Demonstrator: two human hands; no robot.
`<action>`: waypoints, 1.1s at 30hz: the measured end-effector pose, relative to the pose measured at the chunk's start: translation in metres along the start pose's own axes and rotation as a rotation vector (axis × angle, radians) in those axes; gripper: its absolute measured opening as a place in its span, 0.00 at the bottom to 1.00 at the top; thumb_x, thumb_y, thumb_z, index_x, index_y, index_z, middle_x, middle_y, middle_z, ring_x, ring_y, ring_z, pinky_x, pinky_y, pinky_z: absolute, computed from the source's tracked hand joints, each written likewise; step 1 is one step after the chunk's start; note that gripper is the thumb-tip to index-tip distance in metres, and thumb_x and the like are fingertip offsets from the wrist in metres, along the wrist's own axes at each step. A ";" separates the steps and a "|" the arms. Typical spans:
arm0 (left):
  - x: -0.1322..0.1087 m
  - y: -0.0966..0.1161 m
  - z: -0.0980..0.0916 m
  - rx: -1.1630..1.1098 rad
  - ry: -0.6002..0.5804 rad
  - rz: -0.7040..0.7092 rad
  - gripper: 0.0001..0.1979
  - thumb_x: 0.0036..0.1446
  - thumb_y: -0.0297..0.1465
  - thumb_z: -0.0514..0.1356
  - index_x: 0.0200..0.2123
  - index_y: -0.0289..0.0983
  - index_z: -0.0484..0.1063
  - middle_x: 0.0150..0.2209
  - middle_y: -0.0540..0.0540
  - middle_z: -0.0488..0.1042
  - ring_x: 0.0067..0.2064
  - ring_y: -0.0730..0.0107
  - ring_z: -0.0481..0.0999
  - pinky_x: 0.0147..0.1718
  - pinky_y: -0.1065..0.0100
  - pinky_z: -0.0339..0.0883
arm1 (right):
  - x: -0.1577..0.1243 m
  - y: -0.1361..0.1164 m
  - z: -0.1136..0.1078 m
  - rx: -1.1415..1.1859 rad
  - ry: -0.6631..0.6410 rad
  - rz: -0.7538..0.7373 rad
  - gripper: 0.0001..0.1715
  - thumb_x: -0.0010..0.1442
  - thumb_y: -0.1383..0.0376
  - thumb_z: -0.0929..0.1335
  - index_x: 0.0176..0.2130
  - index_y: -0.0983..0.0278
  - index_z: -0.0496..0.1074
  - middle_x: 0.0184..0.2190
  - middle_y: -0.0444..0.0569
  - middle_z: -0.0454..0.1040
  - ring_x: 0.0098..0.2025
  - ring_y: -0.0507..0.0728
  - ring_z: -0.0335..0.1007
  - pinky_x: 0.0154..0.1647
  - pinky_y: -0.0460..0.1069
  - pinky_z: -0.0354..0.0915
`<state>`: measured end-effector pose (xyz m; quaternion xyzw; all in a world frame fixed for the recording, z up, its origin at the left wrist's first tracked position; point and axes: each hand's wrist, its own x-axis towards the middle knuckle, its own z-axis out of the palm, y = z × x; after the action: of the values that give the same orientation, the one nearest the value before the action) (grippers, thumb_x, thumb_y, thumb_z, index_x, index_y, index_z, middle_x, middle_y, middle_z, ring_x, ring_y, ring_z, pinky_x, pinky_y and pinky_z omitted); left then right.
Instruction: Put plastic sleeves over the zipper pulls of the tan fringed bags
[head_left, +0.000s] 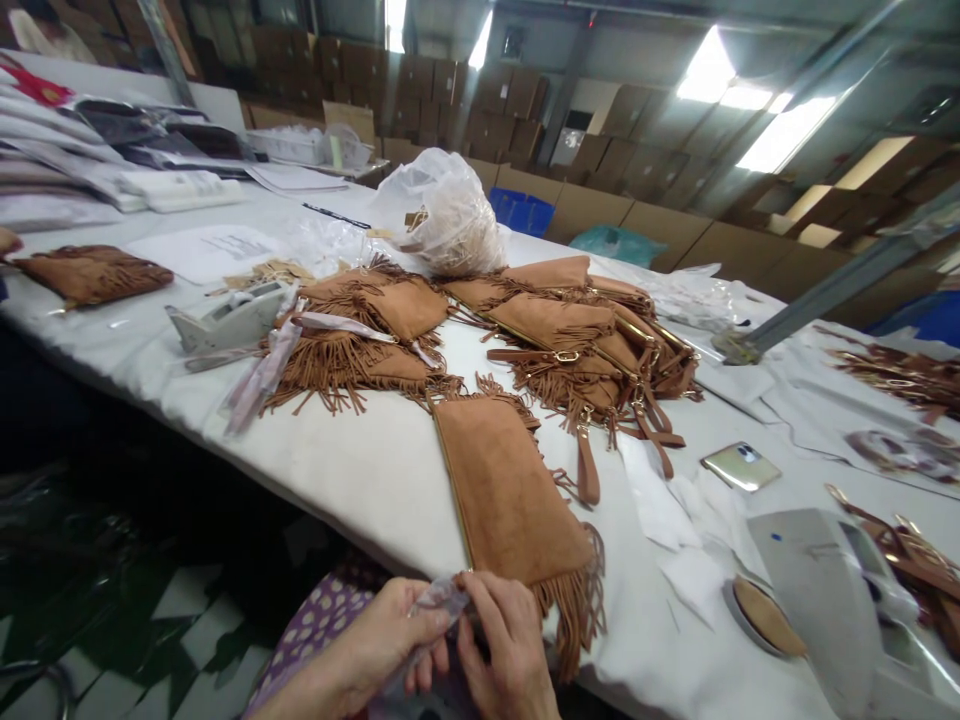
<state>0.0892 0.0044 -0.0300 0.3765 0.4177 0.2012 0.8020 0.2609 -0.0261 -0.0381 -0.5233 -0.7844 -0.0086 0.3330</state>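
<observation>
A brown suede pouch with fringe (517, 490) lies at the table's front edge, its near corner at my fingertips. My left hand (394, 630) is closed on a crumpled piece of clear plastic wrap (446, 597), thumb on top. On the right, my right hand (510, 640) pinches at the wrap's end by the pouch corner, fingers bent; a small brown bit shows there, too small to name. Behind the pouch are a pile of fringed pouches with wrist straps (577, 330) and a second pile (367, 340) with plastic-wrapped straps (266, 370) beside it.
A grey tape dispenser (817, 600) stands at right, near a phone (741, 467) and white paper scraps (667, 510). Another dispenser (232, 320) sits at left. A clear bag (442, 215) stands behind the piles. A metal post (825, 270) rises at right. Another person's fingers touch a pouch (97, 273).
</observation>
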 end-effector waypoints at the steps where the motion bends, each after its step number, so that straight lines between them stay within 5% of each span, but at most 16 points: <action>1: 0.001 -0.001 -0.002 0.059 0.002 0.020 0.22 0.50 0.48 0.60 0.32 0.32 0.68 0.20 0.48 0.72 0.14 0.79 0.64 0.13 0.77 0.52 | 0.000 0.003 -0.002 -0.037 -0.018 0.046 0.24 0.56 0.68 0.66 0.54 0.64 0.65 0.45 0.57 0.71 0.45 0.63 0.67 0.43 0.58 0.64; 8: 0.000 0.007 -0.006 0.480 0.046 0.115 0.28 0.62 0.48 0.43 0.27 0.33 0.69 0.22 0.46 0.72 0.21 0.71 0.71 0.21 0.74 0.60 | 0.000 0.017 0.001 -0.011 -0.037 0.085 0.19 0.58 0.69 0.66 0.50 0.64 0.68 0.37 0.53 0.69 0.38 0.59 0.65 0.37 0.55 0.65; 15: 0.000 0.019 0.004 0.862 0.245 0.339 0.18 0.62 0.37 0.50 0.22 0.36 0.67 0.23 0.50 0.71 0.26 0.71 0.68 0.26 0.70 0.53 | -0.005 0.019 0.007 0.058 -0.005 0.097 0.19 0.58 0.70 0.65 0.50 0.63 0.68 0.37 0.51 0.71 0.37 0.58 0.66 0.37 0.54 0.65; 20: 0.014 0.007 0.008 0.452 0.403 0.229 0.21 0.60 0.45 0.49 0.24 0.37 0.65 0.20 0.48 0.71 0.22 0.69 0.69 0.22 0.71 0.57 | -0.005 0.018 0.005 0.115 0.017 0.151 0.17 0.57 0.69 0.66 0.48 0.64 0.67 0.38 0.52 0.73 0.40 0.59 0.68 0.40 0.55 0.65; 23: 0.017 -0.012 0.005 0.248 0.354 0.083 0.22 0.57 0.49 0.50 0.24 0.36 0.64 0.18 0.48 0.70 0.17 0.71 0.67 0.18 0.72 0.56 | -0.003 0.017 0.003 0.148 0.020 0.190 0.14 0.58 0.68 0.66 0.45 0.62 0.68 0.37 0.51 0.73 0.39 0.59 0.68 0.40 0.54 0.65; 28: 0.004 -0.026 0.000 0.347 0.243 0.048 0.12 0.51 0.37 0.58 0.22 0.36 0.64 0.17 0.52 0.66 0.19 0.74 0.62 0.19 0.73 0.50 | -0.002 0.016 0.003 0.160 -0.019 0.215 0.09 0.58 0.68 0.66 0.41 0.62 0.70 0.36 0.50 0.72 0.39 0.58 0.67 0.40 0.53 0.64; 33: 0.000 -0.018 0.000 0.719 0.402 0.145 0.11 0.46 0.30 0.60 0.17 0.36 0.60 0.18 0.55 0.59 0.24 0.74 0.60 0.24 0.72 0.48 | -0.004 0.018 0.001 0.140 -0.081 0.173 0.15 0.60 0.69 0.65 0.47 0.61 0.70 0.37 0.50 0.70 0.38 0.57 0.65 0.38 0.52 0.62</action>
<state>0.0892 -0.0071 -0.0439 0.6144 0.5820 0.1680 0.5056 0.2761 -0.0208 -0.0474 -0.5644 -0.7477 0.0959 0.3364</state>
